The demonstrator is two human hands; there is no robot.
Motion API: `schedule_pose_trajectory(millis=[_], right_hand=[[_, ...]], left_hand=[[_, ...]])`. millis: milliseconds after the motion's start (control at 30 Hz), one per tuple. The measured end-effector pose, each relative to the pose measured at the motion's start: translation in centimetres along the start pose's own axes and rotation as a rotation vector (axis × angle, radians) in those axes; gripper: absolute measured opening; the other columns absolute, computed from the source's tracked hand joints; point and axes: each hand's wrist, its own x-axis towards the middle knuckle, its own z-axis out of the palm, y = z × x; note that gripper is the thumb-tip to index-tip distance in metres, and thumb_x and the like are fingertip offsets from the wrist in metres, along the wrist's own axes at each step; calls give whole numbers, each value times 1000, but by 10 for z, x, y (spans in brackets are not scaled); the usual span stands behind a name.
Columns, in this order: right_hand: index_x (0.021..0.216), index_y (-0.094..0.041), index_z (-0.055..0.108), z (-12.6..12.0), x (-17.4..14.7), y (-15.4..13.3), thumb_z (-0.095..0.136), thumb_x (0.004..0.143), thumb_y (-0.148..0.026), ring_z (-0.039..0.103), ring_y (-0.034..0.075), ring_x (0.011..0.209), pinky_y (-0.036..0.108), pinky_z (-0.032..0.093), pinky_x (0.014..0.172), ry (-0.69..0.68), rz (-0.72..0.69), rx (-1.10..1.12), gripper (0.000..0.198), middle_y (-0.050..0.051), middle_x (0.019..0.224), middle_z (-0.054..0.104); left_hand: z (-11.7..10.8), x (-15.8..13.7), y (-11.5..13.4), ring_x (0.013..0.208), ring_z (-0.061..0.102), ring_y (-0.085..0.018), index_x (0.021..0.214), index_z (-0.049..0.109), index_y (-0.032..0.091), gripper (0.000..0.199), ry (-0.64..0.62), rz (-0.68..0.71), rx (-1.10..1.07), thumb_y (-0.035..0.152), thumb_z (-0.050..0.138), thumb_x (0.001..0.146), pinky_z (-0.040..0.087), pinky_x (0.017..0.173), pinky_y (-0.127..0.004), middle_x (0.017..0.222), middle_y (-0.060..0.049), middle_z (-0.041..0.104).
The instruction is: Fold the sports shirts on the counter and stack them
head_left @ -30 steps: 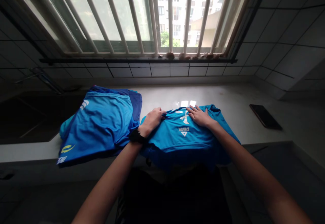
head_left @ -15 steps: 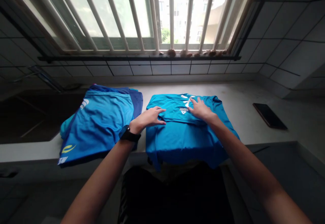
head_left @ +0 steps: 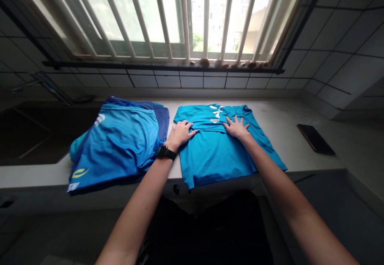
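A turquoise shirt [head_left: 219, 149] with white print lies on the counter, its upper part folded over toward me and its lower edge hanging slightly past the counter's front. My left hand [head_left: 181, 132], with a black watch on the wrist, rests on the left end of the fold, fingers apart. On the right part of the folded layer lies my right hand [head_left: 237, 127], its fingers spread flat on the cloth. To the left sits a pile of blue garments [head_left: 120, 145], the top one with a yellow mark and white print.
A dark phone [head_left: 316, 139] lies on the white counter [head_left: 288, 117] to the right. At the far left are a dark sink [head_left: 39, 133] and a faucet [head_left: 52, 89]. A barred window [head_left: 168, 21] rises behind, with small round objects [head_left: 204, 62] along its sill.
The shirt has moved away from me on the counter, so less of it hangs over the front edge. My right hand has slid toward me, now flat on the fold; my left hand has moved slightly left.
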Motion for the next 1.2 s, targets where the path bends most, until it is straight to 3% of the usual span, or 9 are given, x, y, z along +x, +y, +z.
schedule_pose_trajectory(millis=[167, 300, 400, 500, 633, 833, 967, 1067, 1200], right_hand=[[156, -20, 48, 6, 12, 21, 37, 102, -34, 27, 41, 156, 71, 22, 122, 119, -138, 156, 57, 15, 169, 36], [144, -16, 59, 0, 24, 55, 53, 75, -10, 52, 29, 142, 46, 40, 121, 138, -376, 321, 69, 14, 150, 59], [122, -19, 74, 0, 29, 70, 59, 63, -8, 55, 32, 138, 45, 41, 120, 146, -513, 359, 62, 12, 143, 64], [102, -24, 80, 4, 30, 72, 63, 67, -12, 59, 32, 134, 49, 42, 118, 174, -567, 369, 41, 9, 137, 67], [88, -23, 80, 6, 31, 68, 66, 74, -20, 65, 31, 123, 48, 47, 112, 219, -626, 403, 20, 10, 127, 72], [93, -20, 78, 0, 39, 64, 62, 88, -31, 68, 30, 105, 45, 53, 100, 501, -533, 499, 20, 13, 107, 74], [92, -21, 78, 0, 38, 60, 59, 88, -28, 63, 29, 97, 43, 52, 95, 652, -442, 447, 21, 11, 99, 67], [96, -21, 79, -2, 32, 53, 53, 89, -22, 60, 27, 91, 41, 52, 92, 663, -414, 424, 27, 10, 94, 63], [99, -22, 78, -18, 8, 48, 49, 89, -18, 61, 24, 89, 38, 53, 92, 625, -461, 445, 31, 9, 98, 62]], left_hand=[[-1, -2, -1, 126, 61, -31, 129, 69, 19, 36, 116, 75, -26, 36, 54, 100, 49, 102, -43, 140, -15, 64], [1, 1, -5, 129, 60, -29, 121, 71, 21, 32, 102, 158, -92, 20, 57, 92, 47, 105, -42, 137, -12, 68], [1, 3, -7, 120, 65, -28, 116, 72, 20, 30, 89, 126, -113, 18, 56, 91, 48, 103, -41, 128, -11, 73], [0, 3, -8, 110, 68, -29, 107, 73, 21, 25, 103, 59, -84, 18, 52, 94, 48, 97, -42, 115, -11, 75], [-2, 2, -7, 110, 66, -30, 102, 72, 22, 21, 147, 17, -67, 17, 53, 94, 47, 96, -43, 110, -11, 75], [1, 4, -6, 110, 68, -28, 108, 66, 21, 23, 354, -79, -195, 15, 47, 98, 50, 94, -39, 114, -12, 72], [3, 5, -7, 93, 72, -25, 115, 62, 22, 24, 446, -102, -337, 13, 44, 101, 51, 81, -33, 102, -9, 74], [1, 2, -6, 87, 72, -23, 115, 62, 23, 21, 508, -73, -346, 15, 47, 102, 50, 81, -32, 91, -5, 73], [-17, -8, 3, 87, 70, -21, 116, 62, 22, 21, 601, -33, -249, 18, 44, 106, 47, 95, -36, 91, -5, 72]])
